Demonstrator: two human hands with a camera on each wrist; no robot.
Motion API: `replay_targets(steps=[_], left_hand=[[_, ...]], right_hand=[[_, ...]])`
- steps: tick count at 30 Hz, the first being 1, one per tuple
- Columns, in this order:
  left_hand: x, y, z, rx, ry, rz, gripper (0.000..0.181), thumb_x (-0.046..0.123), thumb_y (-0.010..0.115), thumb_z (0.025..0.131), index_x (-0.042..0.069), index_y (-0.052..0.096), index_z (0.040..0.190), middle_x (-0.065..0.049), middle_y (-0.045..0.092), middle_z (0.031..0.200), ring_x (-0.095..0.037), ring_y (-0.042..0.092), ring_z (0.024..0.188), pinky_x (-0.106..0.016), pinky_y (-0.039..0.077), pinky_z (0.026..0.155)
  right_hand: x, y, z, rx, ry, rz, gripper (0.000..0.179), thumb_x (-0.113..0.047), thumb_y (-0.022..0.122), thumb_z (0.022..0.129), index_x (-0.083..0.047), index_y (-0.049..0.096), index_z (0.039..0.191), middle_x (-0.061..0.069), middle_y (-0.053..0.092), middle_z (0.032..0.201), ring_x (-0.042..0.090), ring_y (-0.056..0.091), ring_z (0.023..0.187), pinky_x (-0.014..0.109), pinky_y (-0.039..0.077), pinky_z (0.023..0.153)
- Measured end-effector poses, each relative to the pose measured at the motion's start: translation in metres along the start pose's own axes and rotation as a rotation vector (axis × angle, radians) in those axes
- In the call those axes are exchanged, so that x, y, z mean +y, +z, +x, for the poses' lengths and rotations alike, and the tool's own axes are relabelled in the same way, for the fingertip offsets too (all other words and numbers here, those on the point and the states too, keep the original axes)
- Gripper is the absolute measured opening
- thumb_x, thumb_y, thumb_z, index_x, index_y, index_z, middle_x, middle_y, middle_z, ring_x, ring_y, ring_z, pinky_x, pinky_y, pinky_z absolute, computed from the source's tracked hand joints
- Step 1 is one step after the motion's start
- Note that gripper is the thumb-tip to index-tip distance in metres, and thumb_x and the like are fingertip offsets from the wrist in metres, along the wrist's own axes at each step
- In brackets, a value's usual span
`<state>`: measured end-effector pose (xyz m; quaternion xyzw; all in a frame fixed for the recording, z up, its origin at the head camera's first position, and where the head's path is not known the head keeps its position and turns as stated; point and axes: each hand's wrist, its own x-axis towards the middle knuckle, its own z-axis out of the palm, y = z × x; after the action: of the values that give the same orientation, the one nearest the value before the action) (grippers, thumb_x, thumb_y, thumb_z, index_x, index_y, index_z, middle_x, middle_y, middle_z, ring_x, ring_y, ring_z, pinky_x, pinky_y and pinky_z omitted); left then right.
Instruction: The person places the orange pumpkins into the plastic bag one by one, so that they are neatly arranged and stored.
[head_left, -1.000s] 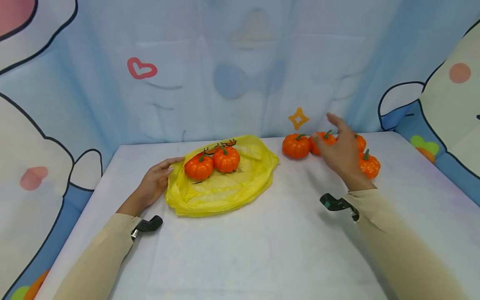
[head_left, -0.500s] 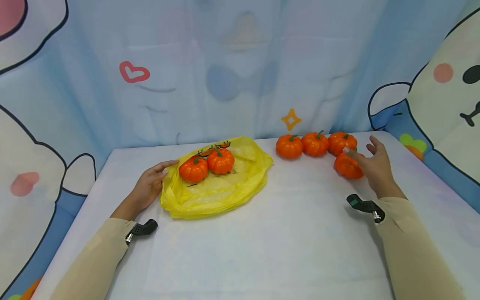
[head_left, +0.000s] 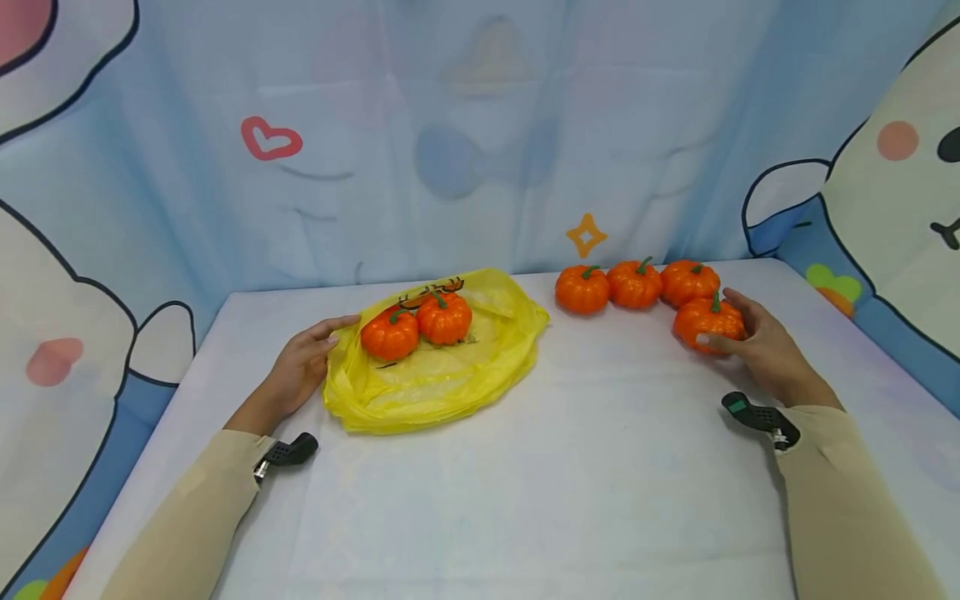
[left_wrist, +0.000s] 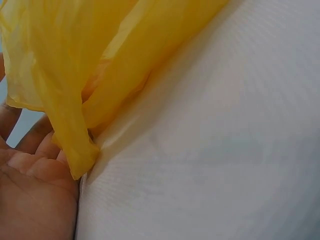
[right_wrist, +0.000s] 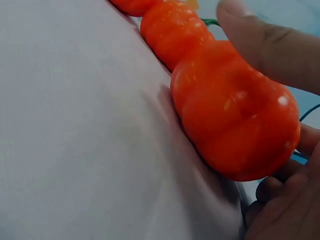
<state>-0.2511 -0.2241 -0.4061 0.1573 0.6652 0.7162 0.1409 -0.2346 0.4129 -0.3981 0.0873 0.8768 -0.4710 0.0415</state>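
A yellow plastic bag [head_left: 442, 392] lies spread on the table, with two small orange pumpkins, one on the left [head_left: 390, 333] and one on the right [head_left: 444, 318], on top of it. My left hand [head_left: 296, 371] rests at the bag's left edge, its fingers extended; in the left wrist view a bag corner [left_wrist: 75, 145] hangs against the fingers. On the right, my right hand [head_left: 772, 350] holds the nearest pumpkin [head_left: 701, 325] of a group, thumb in front and fingers around the far right side. The right wrist view shows this pumpkin [right_wrist: 235, 115] low against the white cloth.
Three more pumpkins stand in a row at the table's back edge: left [head_left: 582, 290], middle [head_left: 634, 284] and right [head_left: 686, 282]. The right one is close behind the held pumpkin. A blue cartoon-printed curtain [head_left: 480, 217] rises directly behind the white-covered table [head_left: 525, 500].
My right hand has moved right and down from above the row to the nearest pumpkin, which was tipped and now stands stem up in its grasp. The left hand stays at the bag.
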Motion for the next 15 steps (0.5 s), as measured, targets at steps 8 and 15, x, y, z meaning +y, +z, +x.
replay_targets(steps=[8, 15], left_hand=[[-0.0001, -0.0009, -0.0001, -0.002, -0.003, 0.000, 0.046, 0.019, 0.041, 0.104, 0.003, 0.041, 0.147, -0.007, 0.026, 0.160, -0.013, 0.032, 0.142, -0.014, 0.039, 0.106], [-0.0004, -0.0010, 0.0017, 0.001, -0.003, -0.002, 0.045, 0.017, 0.039, 0.104, 0.003, 0.041, 0.147, -0.007, 0.026, 0.161, -0.013, 0.031, 0.143, -0.014, 0.039, 0.107]], right_hand=[[0.0011, -0.0016, -0.0010, -0.055, 0.001, -0.082, 0.120, -0.054, 0.074, 0.081, -0.010, -0.006, 0.158, 0.028, -0.003, 0.162, 0.053, 0.010, 0.144, 0.069, 0.017, 0.114], [0.0023, -0.0003, -0.0019, -0.030, 0.000, -0.116, 0.119, -0.059, 0.071, 0.081, -0.008, -0.003, 0.158, 0.031, 0.002, 0.161, 0.055, 0.015, 0.142, 0.070, 0.021, 0.112]])
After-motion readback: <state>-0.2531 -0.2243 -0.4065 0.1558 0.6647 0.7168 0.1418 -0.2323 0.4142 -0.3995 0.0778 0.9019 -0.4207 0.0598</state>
